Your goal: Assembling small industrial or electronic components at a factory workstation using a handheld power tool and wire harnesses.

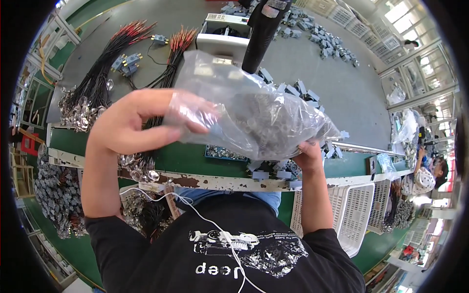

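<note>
A clear plastic bag is held up over the bench's front edge, tilted with its right end lower. Many small dark parts, too blurred through the film to name, are gathered in its right half. My left hand is at the bag's left end, its fingers curled and covered by the film, with the thumb close to them. At the lower right corner, my right hand grips the bag from below; part of its fingers is hidden behind the plastic.
Bundles of black wires with red ends lie at the left. Grey connector blocks are strewn at the back and behind the bag. A white machine and a black post stand at the back. White crates sit at lower right. Another person is far right.
</note>
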A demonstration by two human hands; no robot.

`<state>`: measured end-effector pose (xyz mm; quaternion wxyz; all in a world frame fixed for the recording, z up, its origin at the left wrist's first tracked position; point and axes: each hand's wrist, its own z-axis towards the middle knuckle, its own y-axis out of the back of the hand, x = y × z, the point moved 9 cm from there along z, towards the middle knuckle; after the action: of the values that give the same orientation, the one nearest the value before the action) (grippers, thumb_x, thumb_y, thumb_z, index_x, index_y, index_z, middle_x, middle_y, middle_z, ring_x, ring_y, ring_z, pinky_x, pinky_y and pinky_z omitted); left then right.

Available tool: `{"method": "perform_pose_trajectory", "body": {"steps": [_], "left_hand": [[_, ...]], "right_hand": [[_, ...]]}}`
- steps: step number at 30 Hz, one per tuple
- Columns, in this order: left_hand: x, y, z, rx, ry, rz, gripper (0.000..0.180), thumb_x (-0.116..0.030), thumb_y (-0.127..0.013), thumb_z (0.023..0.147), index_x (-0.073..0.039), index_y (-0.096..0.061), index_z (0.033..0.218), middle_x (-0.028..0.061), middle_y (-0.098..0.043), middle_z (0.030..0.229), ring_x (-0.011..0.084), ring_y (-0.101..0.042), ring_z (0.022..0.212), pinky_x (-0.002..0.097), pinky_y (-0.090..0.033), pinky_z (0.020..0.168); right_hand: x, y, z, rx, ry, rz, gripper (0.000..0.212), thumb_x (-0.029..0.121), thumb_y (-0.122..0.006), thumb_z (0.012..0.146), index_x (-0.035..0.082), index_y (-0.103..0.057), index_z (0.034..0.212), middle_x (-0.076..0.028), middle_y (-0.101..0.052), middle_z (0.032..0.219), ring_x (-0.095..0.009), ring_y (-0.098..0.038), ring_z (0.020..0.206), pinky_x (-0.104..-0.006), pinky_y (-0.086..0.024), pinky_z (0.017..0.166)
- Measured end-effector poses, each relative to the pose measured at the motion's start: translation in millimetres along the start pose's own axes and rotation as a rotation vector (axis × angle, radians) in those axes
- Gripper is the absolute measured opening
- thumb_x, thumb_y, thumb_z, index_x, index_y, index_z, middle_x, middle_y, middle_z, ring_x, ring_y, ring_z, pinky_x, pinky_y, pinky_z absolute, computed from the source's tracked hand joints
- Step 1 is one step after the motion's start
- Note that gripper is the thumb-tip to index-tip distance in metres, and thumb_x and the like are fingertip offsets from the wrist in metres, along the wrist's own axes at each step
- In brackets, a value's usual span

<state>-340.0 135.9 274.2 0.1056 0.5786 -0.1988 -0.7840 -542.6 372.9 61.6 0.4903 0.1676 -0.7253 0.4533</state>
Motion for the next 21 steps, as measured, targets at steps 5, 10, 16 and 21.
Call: {"method": "perform_pose_trajectory", "body": {"steps": [5, 10, 16, 21], "left_hand": [[31.6, -22.9, -27.6, 0.286, 0.040, -0.025, 0.070, 0.009, -0.052, 0.070, -0.009, -0.068, 0.135, 0.0199, -0.060, 0.144, 0.0397, -0.053, 0.136, 0.0436, -0.040, 0.115], [29.0, -37.2, -24.5, 0.086, 0.208, 0.272, 0.064, 0.011, -0.062, 0.076, -0.013, -0.067, 0.135, 0.0140, -0.065, 0.136, 0.0348, -0.058, 0.128, 0.0459, -0.042, 0.112], [24.2, -23.3, -36.7, -0.068, -0.068, 0.761, 0.045, 0.005, -0.070, 0.069, -0.015, -0.077, 0.109, 0.0015, -0.077, 0.103, 0.0276, -0.072, 0.100, 0.0414, -0.055, 0.089], [19.0, -29.8, -40.8, -0.073, -0.103, 0.820, 0.044, 0.005, -0.066, 0.070, -0.014, -0.078, 0.108, 0.0013, -0.077, 0.101, 0.0263, -0.073, 0.095, 0.0406, -0.056, 0.084]], "right_hand": [[12.2, -18.3, 7.3, 0.043, -0.007, 0.070, 0.083, 0.023, -0.083, 0.078, 0.001, -0.044, 0.147, -0.015, -0.059, 0.139, -0.032, -0.058, 0.130, -0.0483, -0.047, 0.111], [5.9, -23.6, 8.1, -0.003, -0.069, 0.176, 0.087, 0.033, -0.079, 0.081, 0.003, -0.039, 0.151, -0.016, -0.057, 0.141, -0.035, -0.056, 0.131, -0.0506, -0.046, 0.113], [13.5, -12.8, 19.5, 0.007, -0.074, -0.103, 0.092, 0.033, -0.085, 0.076, 0.002, -0.041, 0.151, -0.017, -0.056, 0.143, -0.033, -0.057, 0.130, -0.0489, -0.048, 0.110], [19.3, -11.0, 18.7, 0.128, -0.104, -0.268, 0.084, 0.010, -0.093, 0.070, -0.001, -0.052, 0.143, -0.011, -0.063, 0.136, -0.025, -0.058, 0.128, -0.0413, -0.044, 0.111]]}}
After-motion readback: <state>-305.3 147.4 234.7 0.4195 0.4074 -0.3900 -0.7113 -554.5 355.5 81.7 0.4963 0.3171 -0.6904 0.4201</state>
